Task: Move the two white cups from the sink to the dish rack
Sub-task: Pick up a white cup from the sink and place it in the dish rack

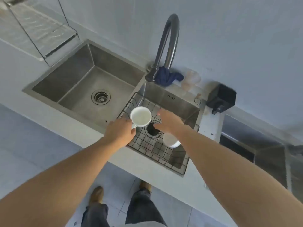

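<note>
First cup [140, 116]: held by its handle in the left hand [120, 132], fingers pinched around the handle, cup upright, mouth up, held above the left part of the wire rack [157, 149]. Tap water stream [142, 94] runs down toward its far rim; looks like some water inside, can't confirm.

Second cup [171, 141]: sits in the wire rack, near the rack's middle-right, partly hidden under the right forearm. Orientation unclear, blurred.

Right hand [169, 122]: spread, fingers open, holding nothing, hovering over the dark drain hole [153, 128] between the two cups.

The rack sits inside the right basin [180, 102] of the double sink. Left basin [85, 86] holds nothing, strainer [100, 97] visible. Faucet [167, 46] is swung over the right basin, blue cloth [167, 77] draped at its base. Black box [222, 98] and a clear glass item [192, 79] on the counter [211, 123] beyond.

Status, my read: if that wire grid is the dish rack, cup two is probably placed already and cup one is mid-rinse or about to be set down. If the target rack is elsewhere, neither is done; no other rack in view. Remaining at minimum: put down cup one, likely tip the water out first. Tap still on.
</note>
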Demonstrator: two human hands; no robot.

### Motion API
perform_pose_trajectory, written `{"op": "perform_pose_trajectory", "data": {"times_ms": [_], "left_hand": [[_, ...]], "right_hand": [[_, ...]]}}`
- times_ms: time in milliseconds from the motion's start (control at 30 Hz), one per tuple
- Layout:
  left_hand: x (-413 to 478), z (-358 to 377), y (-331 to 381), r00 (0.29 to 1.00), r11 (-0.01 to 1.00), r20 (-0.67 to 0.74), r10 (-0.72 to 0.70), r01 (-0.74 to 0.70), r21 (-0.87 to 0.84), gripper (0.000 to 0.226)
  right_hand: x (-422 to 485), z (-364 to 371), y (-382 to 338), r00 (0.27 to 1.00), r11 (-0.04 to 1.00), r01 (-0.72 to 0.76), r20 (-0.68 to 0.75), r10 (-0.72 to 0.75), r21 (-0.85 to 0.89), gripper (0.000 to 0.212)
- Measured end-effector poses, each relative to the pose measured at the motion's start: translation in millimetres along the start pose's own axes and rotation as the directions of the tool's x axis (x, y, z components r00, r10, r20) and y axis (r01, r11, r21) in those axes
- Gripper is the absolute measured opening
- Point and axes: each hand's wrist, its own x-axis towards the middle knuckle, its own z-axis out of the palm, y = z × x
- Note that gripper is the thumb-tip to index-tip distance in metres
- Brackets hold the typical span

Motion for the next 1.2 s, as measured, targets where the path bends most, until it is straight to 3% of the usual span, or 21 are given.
{"op": "perform_pose_trajectory", "data": {"times_ms": [167,400,533,800,1200], "left_hand": [[12.8,16.5,14.4,0.974,0.96,0.011,-0.227,0.225,-0.168,0.03],[22.9,30.0,22.1,0.944,0.94,0.081,-0.319,0.326,-0.097,0.031],[26.4,35.8,25.6,0.927,0.935,0.17,-0.335,0.349,-0.058,0.031],[31.4,48.1,27.7,0.892,0.895,0.15,-0.427,0.44,-0.072,0.018],[23.4,40.7,22.0,0.898,0.853,0.079,-0.432,0.436,-0.286,0.024]], "right_hand": [[41.1,-0.7,9.0,0.977,0.981,0.184,0.123,-0.175,-0.064,0.063],[72.7,9.6,11.9,0.929,0.938,0.345,0.132,-0.345,0.018,0.069],[76.5,16.4,9.4,0.918,0.93,0.363,0.148,-0.367,0.053,0.082],[85.7,30.7,15.3,0.913,0.919,0.38,0.119,-0.39,0.103,0.085],[82.2,30.1,25.2,0.911,0.88,0.388,0.032,-0.411,0.275,0.078]]}}
